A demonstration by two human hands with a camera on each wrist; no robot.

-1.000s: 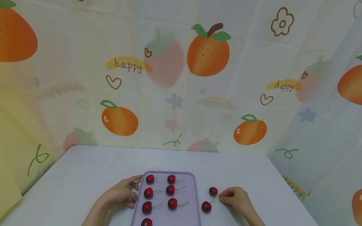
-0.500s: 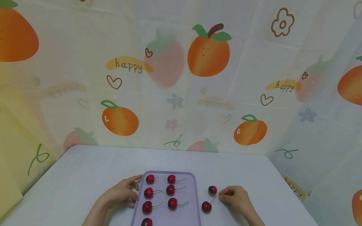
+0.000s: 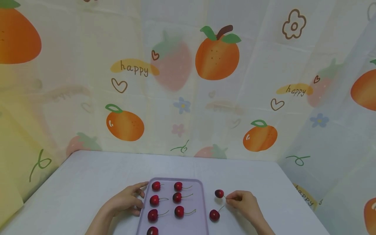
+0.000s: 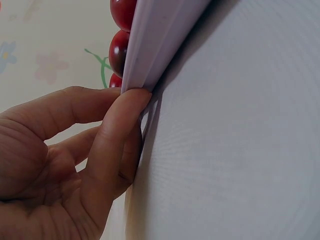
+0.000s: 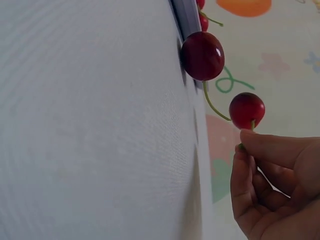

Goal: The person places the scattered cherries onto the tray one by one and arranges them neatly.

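Note:
A lilac tray [image 3: 199,202] lies on the white table and carries several red cherries [image 3: 177,211] in two columns. My left hand [image 3: 139,199] holds the tray's left rim [image 4: 150,50], thumb [image 4: 120,125] pressed against it. My right hand [image 3: 229,198] pinches the stem of a cherry [image 3: 219,193] to the right of the tray. In the right wrist view that cherry [image 5: 246,110] hangs just off the table from my fingertips [image 5: 260,142]. A second loose cherry [image 3: 214,214] lies on the table by the tray's right edge, its stem pointing towards my right hand.
The table [image 3: 88,176] is covered in white cloth. A fruit-printed curtain [image 3: 188,81] closes off the back and both sides. The table's right edge [image 3: 296,192] runs close to my right hand.
My right hand has drawn the pinched cherry a little farther back and to the left, off the table. The left hand and the tray have not moved.

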